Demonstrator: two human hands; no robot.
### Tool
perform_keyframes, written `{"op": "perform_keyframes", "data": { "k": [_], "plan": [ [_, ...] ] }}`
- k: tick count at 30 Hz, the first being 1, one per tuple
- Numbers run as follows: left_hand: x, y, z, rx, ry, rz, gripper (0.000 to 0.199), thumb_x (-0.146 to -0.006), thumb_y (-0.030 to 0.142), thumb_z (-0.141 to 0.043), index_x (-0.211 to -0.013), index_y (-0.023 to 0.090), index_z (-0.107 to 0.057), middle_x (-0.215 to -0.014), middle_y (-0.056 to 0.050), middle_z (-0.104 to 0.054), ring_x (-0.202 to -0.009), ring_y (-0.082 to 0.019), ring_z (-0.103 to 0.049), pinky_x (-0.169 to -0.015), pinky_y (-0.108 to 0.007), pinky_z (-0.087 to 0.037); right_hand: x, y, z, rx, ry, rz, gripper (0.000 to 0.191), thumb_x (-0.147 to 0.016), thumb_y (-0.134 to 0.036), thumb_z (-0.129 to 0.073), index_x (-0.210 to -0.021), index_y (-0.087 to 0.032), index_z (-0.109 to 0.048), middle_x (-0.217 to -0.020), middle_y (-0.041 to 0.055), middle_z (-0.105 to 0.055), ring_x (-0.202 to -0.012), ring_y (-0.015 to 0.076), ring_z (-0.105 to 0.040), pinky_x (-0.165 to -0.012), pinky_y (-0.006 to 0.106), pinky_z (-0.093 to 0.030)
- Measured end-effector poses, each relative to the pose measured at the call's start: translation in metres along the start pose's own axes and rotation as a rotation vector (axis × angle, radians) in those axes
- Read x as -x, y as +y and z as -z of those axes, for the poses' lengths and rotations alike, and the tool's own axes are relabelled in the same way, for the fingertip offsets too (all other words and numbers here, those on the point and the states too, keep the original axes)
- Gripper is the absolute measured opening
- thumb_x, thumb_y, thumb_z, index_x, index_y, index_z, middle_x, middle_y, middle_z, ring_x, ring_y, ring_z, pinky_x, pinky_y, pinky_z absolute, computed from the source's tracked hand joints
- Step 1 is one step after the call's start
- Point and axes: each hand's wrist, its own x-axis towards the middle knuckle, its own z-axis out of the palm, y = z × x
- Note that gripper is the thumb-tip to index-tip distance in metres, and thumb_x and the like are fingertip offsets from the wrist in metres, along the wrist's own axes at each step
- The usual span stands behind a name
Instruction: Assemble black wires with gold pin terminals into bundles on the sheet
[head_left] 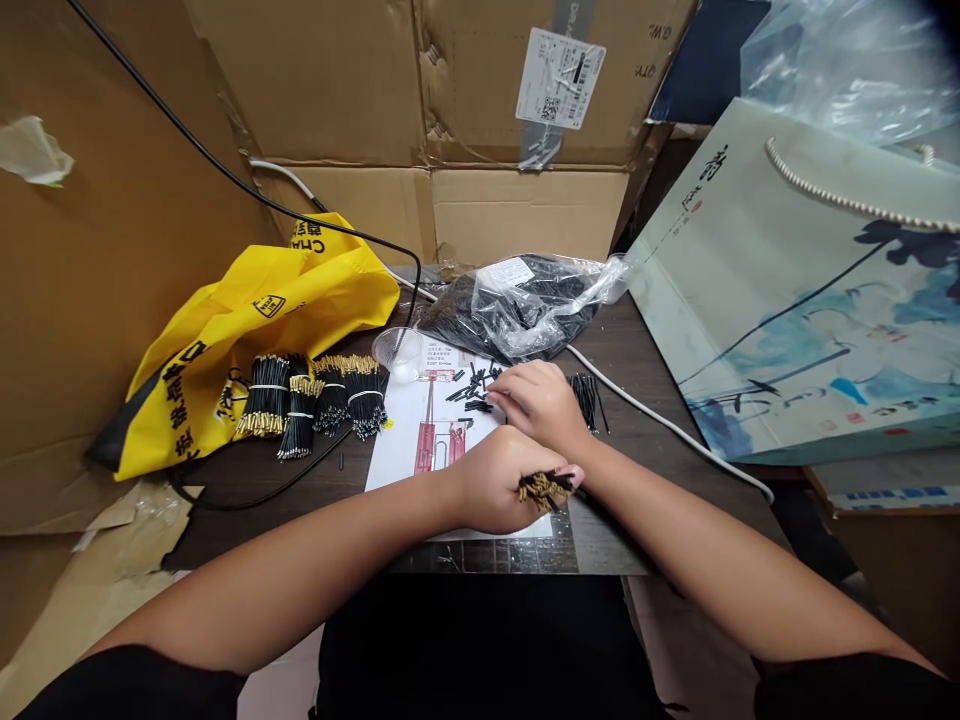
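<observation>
My left hand is wrapped round a bundle of thin black wires with gold ends, the ends poking out by the thumb. Just beyond it, my right hand has its thumb and fingertips close together at the edge of a scatter of short black pieces; whatever is between the fingertips is too small to make out. The black pieces lie on a printed white sheet. Loose black wires lie to the right of my right hand. On the left are several banded bundles of black wires with gold ends.
A yellow bag lies at the left of the dark table. A clear plastic cup and a clear bag of black pieces sit at the back. A white cable crosses the right side, beside a large paper bag.
</observation>
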Motion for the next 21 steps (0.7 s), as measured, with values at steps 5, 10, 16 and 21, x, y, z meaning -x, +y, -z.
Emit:
{"op": "perform_keyframes", "data": {
  "k": [5,10,16,21],
  "plan": [
    [-0.003,0.001,0.006,0.146,0.118,0.257,0.044,-0.091,0.036,-0.051,-0.056,0.017,-0.033,-0.053,0.005,-0.031,-0.053,-0.007,-0.026,-0.053,-0.026,-0.024,0.004,-0.005,0.027,-0.257,0.326,-0.132,0.011,-0.092,-0.025,-0.059,-0.093,-0.021,-0.07,-0.089,0.0032,-0.072,-0.084,0.0178,-0.065,-0.079,0.035,-0.05],
    [-0.007,-0.006,0.006,0.192,0.275,0.459,0.037,-0.091,0.039,-0.049,-0.062,0.017,-0.04,-0.063,0.003,-0.036,-0.061,-0.009,-0.033,-0.058,-0.024,-0.029,0.014,-0.015,0.047,-0.348,0.542,-0.167,0.015,-0.089,-0.022,-0.063,-0.103,-0.022,-0.069,-0.088,0.0039,-0.069,-0.079,0.0179,-0.066,-0.072,0.036,-0.053],
    [-0.009,-0.01,0.006,0.172,0.341,0.563,0.035,-0.089,0.04,-0.051,-0.065,0.017,-0.043,-0.063,0.004,-0.035,-0.061,-0.009,-0.031,-0.06,-0.024,-0.031,0.019,-0.028,0.052,-0.352,0.618,0.015,0.018,-0.083,-0.017,-0.07,-0.099,-0.027,-0.069,-0.08,0.0008,-0.071,-0.073,0.0175,-0.067,-0.067,0.036,-0.056],
    [-0.01,-0.01,0.007,0.182,0.311,0.558,0.037,-0.088,0.041,-0.051,-0.062,0.016,-0.041,-0.066,0.003,-0.036,-0.064,-0.009,-0.032,-0.062,-0.024,-0.031,0.021,-0.03,0.051,-0.334,0.524,0.089,0.012,-0.082,-0.021,-0.073,-0.093,-0.025,-0.069,-0.079,0.0011,-0.073,-0.072,0.0185,-0.068,-0.067,0.037,-0.056]
  ]
}}
